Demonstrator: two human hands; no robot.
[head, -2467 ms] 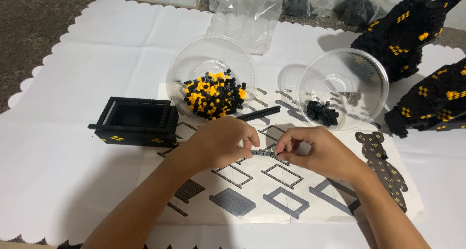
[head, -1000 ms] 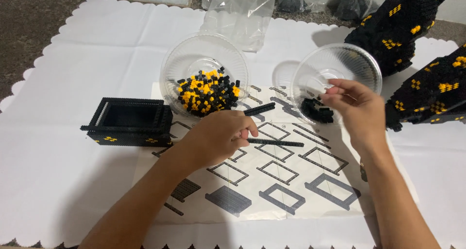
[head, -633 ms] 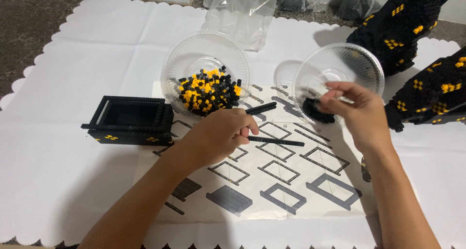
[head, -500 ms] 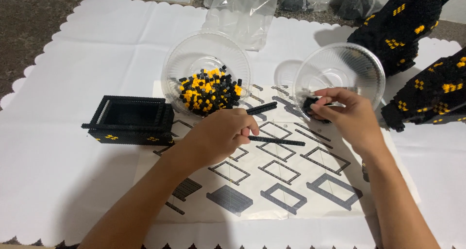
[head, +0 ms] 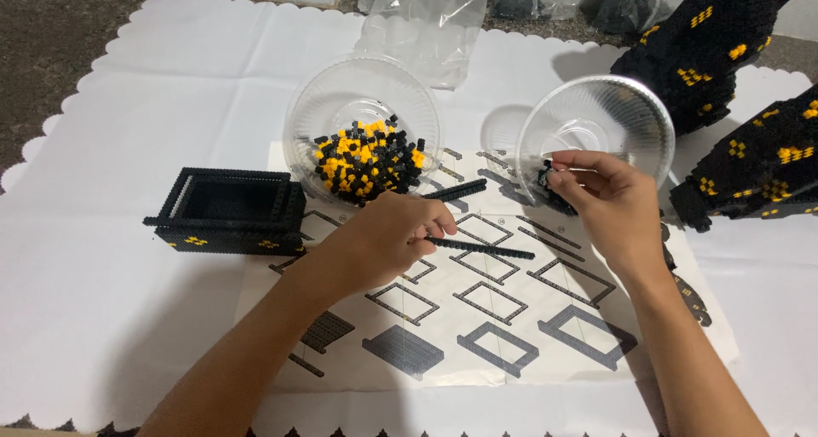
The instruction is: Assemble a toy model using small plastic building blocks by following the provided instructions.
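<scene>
My left hand [head: 396, 232] holds one end of a long thin black brick strip [head: 486, 249] just above the printed instruction sheet [head: 477, 318]. My right hand [head: 609, 203] reaches into a tilted clear plastic bowl [head: 596, 126], with its fingertips pinching small black bricks [head: 545, 181] at the bowl's lower edge. A second clear bowl [head: 362, 130] behind my left hand contains several black and yellow bricks [head: 366, 160]. Another black strip [head: 456, 190] lies on the sheet between the two bowls.
A black open-topped brick box [head: 230, 211] with yellow spots stands at the left on the white scalloped cloth [head: 102, 301]. Large black and yellow brick builds [head: 716, 45] [head: 758, 173] sit at the right. Clear plastic bags [head: 426, 20] lie at the back.
My right hand let go of the strip, moved up and right to the tilted bowl, and now picks at the black bricks there. My left hand stays on the strip.
</scene>
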